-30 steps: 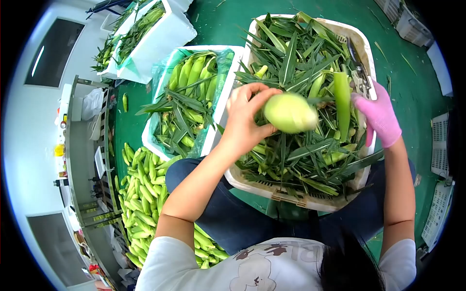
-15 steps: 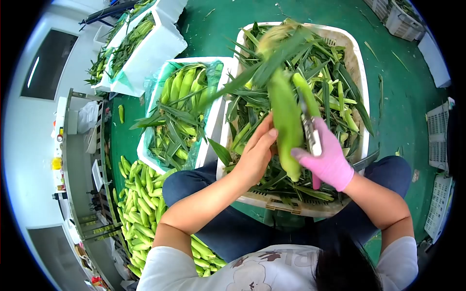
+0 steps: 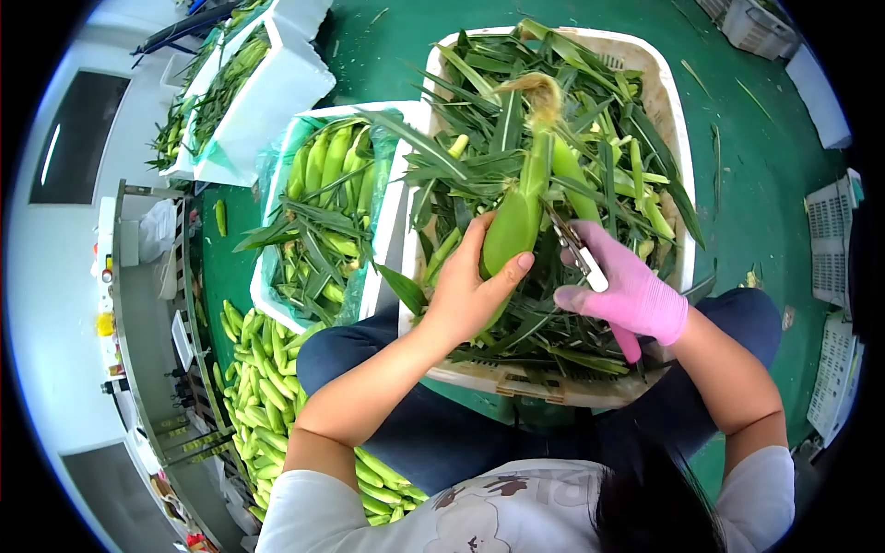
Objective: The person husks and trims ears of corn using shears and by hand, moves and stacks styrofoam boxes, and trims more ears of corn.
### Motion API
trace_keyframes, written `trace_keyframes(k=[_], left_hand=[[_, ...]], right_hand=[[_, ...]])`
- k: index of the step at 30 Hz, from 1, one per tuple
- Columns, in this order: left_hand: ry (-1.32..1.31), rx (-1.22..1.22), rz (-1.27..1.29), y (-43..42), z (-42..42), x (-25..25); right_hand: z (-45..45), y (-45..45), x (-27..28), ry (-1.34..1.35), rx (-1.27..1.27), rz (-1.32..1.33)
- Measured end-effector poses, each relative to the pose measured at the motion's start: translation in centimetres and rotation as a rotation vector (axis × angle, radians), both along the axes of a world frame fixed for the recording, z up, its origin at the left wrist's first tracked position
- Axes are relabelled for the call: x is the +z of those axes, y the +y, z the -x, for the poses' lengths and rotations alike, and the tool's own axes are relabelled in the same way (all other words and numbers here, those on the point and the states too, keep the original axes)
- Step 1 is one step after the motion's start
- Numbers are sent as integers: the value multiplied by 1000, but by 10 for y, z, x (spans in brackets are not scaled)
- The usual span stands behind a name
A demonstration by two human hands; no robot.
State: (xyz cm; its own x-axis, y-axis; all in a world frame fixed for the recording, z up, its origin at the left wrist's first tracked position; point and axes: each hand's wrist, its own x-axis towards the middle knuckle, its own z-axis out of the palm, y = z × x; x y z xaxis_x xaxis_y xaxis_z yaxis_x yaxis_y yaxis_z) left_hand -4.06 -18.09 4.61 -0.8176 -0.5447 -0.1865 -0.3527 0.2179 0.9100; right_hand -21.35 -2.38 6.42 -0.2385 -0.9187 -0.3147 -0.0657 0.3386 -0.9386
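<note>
My bare left hand (image 3: 479, 281) is wrapped round an ear of corn (image 3: 513, 230) in green husk, its brown silk end pointing away from me. In my right hand (image 3: 627, 286), which wears a pink glove, are pruning shears (image 3: 579, 249); their blades are beside the upper part of the ear. Beneath both hands stands a large white basket (image 3: 684, 138) filled with cut leaves and husks (image 3: 498, 115). A foam box (image 3: 387, 240) lined with green plastic, holding corn ears (image 3: 336, 166) and leaves, is left of the basket.
A heap of corn ears (image 3: 267, 378) lies on the green floor (image 3: 369, 64) at my left. More foam boxes (image 3: 267, 101) with leafy corn stand at the upper left, near a metal shelf (image 3: 138, 323). White crates (image 3: 830, 240) line the right side.
The ear now in my left hand has swung upright over the basket and tilted. My gloved right hand has come in from the basket's right edge, bringing the shears beside the ear.
</note>
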Motion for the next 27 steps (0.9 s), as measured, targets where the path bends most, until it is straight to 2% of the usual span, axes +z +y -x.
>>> trace_keyframes(k=[1, 3, 4, 7, 8, 9, 10, 11, 13, 14, 17, 19, 22, 25, 26, 27], left_hand=[[-36, -20, 65, 0, 1, 1], [-31, -56, 27, -7, -1, 7], [-111, -136, -25, -14, -1, 17], [-131, -290, -248, -34, -7, 23], [-192, -291, -457, -39, -10, 26], [-208, -297, -547, -41, -13, 31], [-223, -302, -637, -43, -15, 35], [-237, -310, -726, -46, -16, 37], [-249, -327, -730, -51, -22, 31], [-264, -302, -749, -52, -25, 31], [-166, -276, -835, -56, -35, 25], [-26, -326, -827, -63, -39, 19], [42, -410, -773, -82, -51, 9], [26, -499, -752, -86, -55, -1], [-5, -538, -759, -84, -52, -3], [-31, -578, -770, -80, -47, -5]], right_hand=[[4, 1, 3, -46, -11, -23], [7, 1, -1, -87, -18, 22], [8, 1, -1, -128, -13, 42], [10, 5, -2, -318, 25, 74], [11, 6, 0, -421, 53, 69], [11, 6, 2, -523, 82, 63], [7, 5, 3, -517, 46, 78], [8, 3, 2, -352, 105, 77], [12, -3, -4, -25, 214, 71], [7, -6, -5, 11, 164, 136], [2, -6, 4, -326, 76, -92], [2, -6, 25, -395, 120, -152], [4, 7, 12, -684, 220, -32], [-2, 8, 3, -689, 414, 8], [-3, 7, 3, -624, 476, -53], [-8, 8, 7, -593, 442, 34]])
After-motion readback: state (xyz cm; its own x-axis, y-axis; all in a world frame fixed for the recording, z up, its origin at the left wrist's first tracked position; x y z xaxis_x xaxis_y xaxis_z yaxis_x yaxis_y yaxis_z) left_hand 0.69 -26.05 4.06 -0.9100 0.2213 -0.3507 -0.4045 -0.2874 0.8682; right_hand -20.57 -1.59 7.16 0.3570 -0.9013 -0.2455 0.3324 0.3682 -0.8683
